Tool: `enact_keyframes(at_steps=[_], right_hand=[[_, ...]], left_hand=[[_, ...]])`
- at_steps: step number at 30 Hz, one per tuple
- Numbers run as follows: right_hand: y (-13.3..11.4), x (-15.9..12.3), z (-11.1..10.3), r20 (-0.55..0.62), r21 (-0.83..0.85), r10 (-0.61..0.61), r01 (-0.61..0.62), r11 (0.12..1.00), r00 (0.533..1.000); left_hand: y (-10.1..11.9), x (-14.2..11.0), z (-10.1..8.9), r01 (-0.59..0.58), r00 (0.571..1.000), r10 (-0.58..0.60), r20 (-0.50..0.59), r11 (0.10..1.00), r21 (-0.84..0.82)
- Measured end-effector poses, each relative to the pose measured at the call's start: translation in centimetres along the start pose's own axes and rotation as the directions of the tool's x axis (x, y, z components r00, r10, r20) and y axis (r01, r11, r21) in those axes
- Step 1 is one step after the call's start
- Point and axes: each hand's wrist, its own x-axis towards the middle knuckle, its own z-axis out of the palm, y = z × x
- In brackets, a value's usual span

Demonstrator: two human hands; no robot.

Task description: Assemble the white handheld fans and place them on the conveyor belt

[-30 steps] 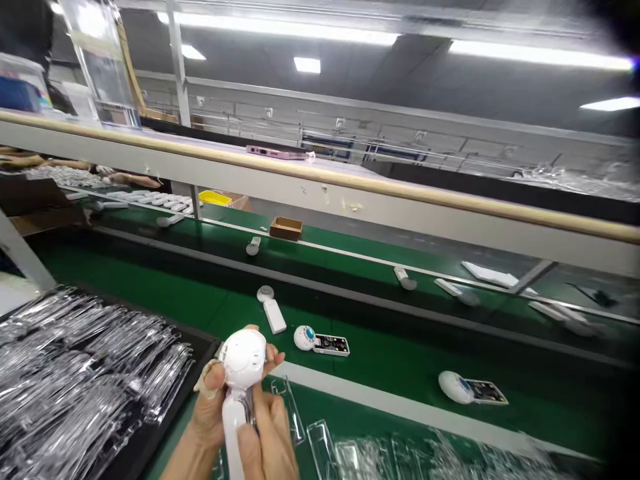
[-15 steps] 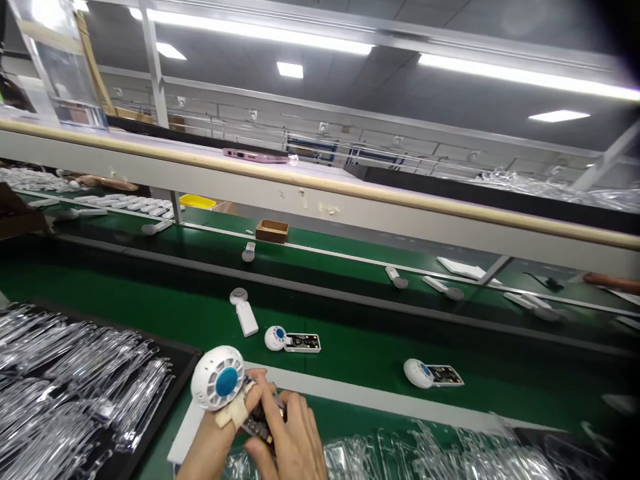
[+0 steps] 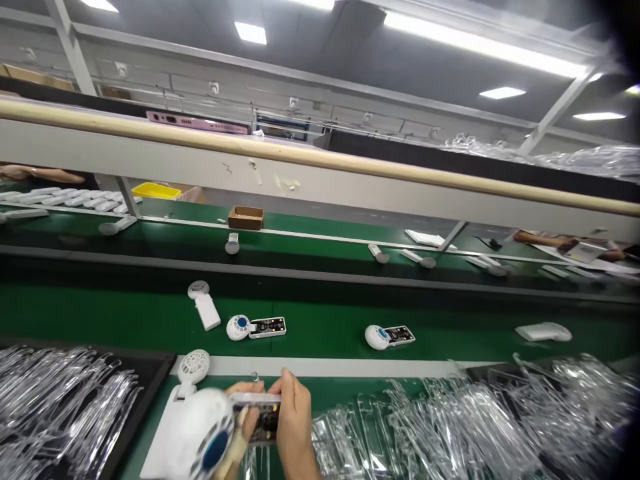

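Gripping the white device [image 3: 203, 430] by its open circuit-board handle, my left hand [image 3: 240, 427] and right hand [image 3: 296, 423] work together above the green worktop [image 3: 330, 393], between two heaps of clear plastic pieces [image 3: 370, 440].

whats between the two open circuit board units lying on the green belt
Bare green belt lies between the left open unit and the right open unit, as the head view shows.

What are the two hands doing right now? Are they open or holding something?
Left hand: closed on the white fan-like device.
Right hand: fingers closed at the end of that device's open handle.
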Motion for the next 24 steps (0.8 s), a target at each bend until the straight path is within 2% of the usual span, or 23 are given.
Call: enact_keyframes(at_steps=[4, 6, 9, 10, 12, 14, 16, 18, 21, 23, 24], right_hand=[[3.6, 5.9, -0.6, -0.010, -0.184, 0.188, -0.187, 0.965, 0.982], [5.1, 9.8, -2.1, -0.064, -0.267, 0.250, -0.258, 0.929, 0.966], [6.4, 15.1, -5.5, -0.163, -0.428, 0.316, -0.356, 0.831, 0.935], [6.6, 16.3, -6.5, -0.183, -0.480, 0.324, -0.372, 0.795, 0.928], [6.5, 17.5, -8.1, -0.201, -0.576, 0.290, -0.352, 0.737, 0.936], [6.0, 17.0, -8.6, -0.176, -0.659, 0.180, -0.252, 0.709, 0.968], [5.5, 14.9, -7.6, -0.083, -0.711, 0.045, -0.090, 0.698, 0.996], [5.4, 11.6, -5.4, 0.063, -0.717, -0.034, 0.069, 0.693, 0.997], [6.9, 5.9, -1.0, 0.238, -0.725, -0.033, 0.200, 0.660, 0.971], [8.5, 2.9, 1.7, 0.349, -0.798, -0.063, 0.332, 0.503, 0.935], [9.3, 1.8, 2.7, 0.362, -0.812, -0.050, 0.341, 0.474, 0.931]], left_hand=[[0.2, 3.0, 1.2, 0.042, 0.990, -0.054, 0.130, 0.995, 0.089], [0.9, 5.0, 0.5, -0.002, 0.990, -0.040, 0.139, 0.959, 0.284], [1.9, 8.9, -2.0, -0.003, 0.999, 0.023, -0.024, 0.783, 0.622], [2.1, 10.2, -2.9, 0.037, 0.997, 0.023, -0.079, 0.736, 0.676], [2.6, 12.7, -4.1, 0.118, 0.990, -0.030, -0.137, 0.707, 0.697], [3.0, 14.8, -4.5, 0.171, 0.985, -0.098, -0.146, 0.716, 0.677], [3.1, 16.4, -4.4, 0.224, 0.974, -0.156, -0.161, 0.733, 0.642], [3.0, 17.6, -4.3, 0.285, 0.958, -0.207, -0.198, 0.766, 0.576], [2.8, 18.7, -4.7, 0.358, 0.931, -0.285, -0.228, 0.836, 0.416], [2.8, 18.9, -5.1, 0.360, 0.928, -0.302, -0.219, 0.879, 0.312], [2.8, 18.8, -5.3, 0.343, 0.932, -0.290, -0.216, 0.899, 0.273]])
